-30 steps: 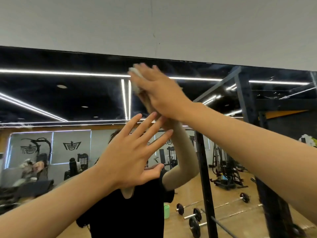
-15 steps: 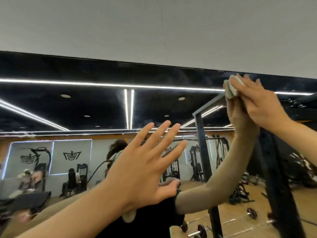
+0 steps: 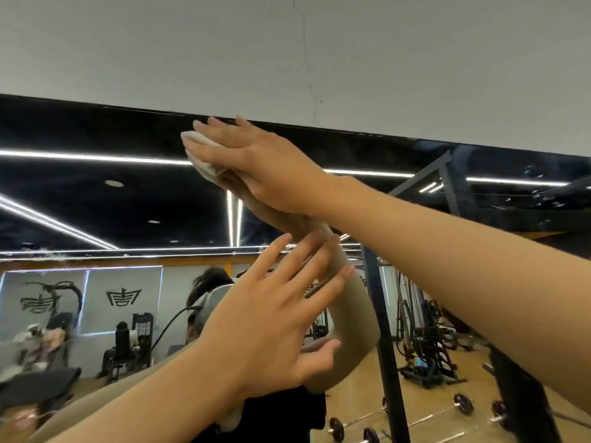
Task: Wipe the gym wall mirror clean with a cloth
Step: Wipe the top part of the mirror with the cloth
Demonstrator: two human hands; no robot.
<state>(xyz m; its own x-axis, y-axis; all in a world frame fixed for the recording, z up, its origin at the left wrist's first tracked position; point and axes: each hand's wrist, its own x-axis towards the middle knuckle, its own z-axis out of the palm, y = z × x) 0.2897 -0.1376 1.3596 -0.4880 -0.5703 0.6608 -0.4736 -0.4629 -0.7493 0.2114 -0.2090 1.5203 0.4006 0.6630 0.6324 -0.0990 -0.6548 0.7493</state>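
With the right hand (image 3: 256, 164) pressing the cloth (image 3: 200, 155) flat-fingered against the mirror (image 3: 96, 199) just below its top edge, and the left hand (image 3: 271, 318) spread lower down, holding nothing, apply even pressure, overlapping passes along that edge.

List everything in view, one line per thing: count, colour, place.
wall: one, pale grey, above the mirror
mirror: one, dark reflection of a gym, fills the lower frame
cloth: one, white, on the mirror near its top edge
light strips: several, white, reflected ceiling
barbells: at least two, black plates, reflected floor, lower right
left hand: one, fingers spread, at the mirror, lower centre
right hand: one, straight fingers pressing the cloth
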